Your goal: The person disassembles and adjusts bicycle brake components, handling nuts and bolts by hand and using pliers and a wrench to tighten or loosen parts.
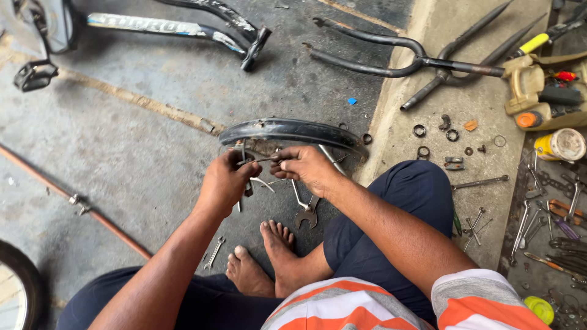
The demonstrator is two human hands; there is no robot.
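Observation:
A black bicycle mudguard [293, 131] with thin metal stay wires stands on the concrete floor just beyond my bare feet. My left hand [225, 183] grips the stay wires at the mudguard's left side. My right hand [306, 168] pinches a thin metal rod [260, 161] that runs across to the left hand. An open-ended spanner [306, 215] lies under my right wrist, and a smaller spanner [214, 252] rests by my left forearm.
A bare bicycle fork and frame tubes [403, 61] lie at the back, a bicycle frame [177, 27] at top left. Washers and nuts [449, 135] dot the raised slab. Several hand tools [544, 226] fill the right edge. A copper-coloured pipe [73, 198] crosses the left floor.

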